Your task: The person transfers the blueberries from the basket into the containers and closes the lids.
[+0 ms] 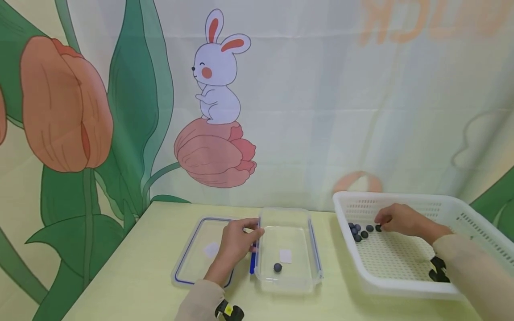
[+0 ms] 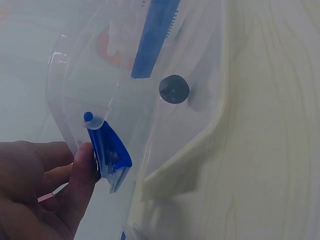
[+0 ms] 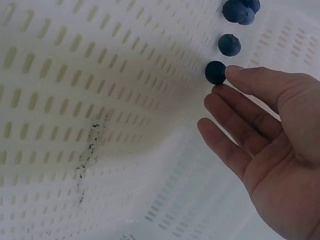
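Note:
My left hand (image 1: 237,243) holds the left rim of a clear plastic food container (image 1: 295,240), thumb on the wall, beside a blue locking clip (image 2: 112,150). A single blueberry (image 1: 277,267) lies on the container's floor near a white square label (image 1: 285,256). Inside the white perforated basket (image 1: 401,287), my right hand (image 1: 405,220) pinches a dark blueberry (image 3: 215,73) between thumb and index finger; the other fingers are loosely bent. Close by, several loose blueberries (image 1: 357,232) gather at the basket's left side.
Left of the container, a clear lid (image 1: 186,249) with a blue seal lies flat, partly behind my left hand and arm. The pale yellow table (image 1: 132,272) meets a curtain (image 1: 297,111) printed with a rabbit and tulips. The basket's raised walls surround my right hand.

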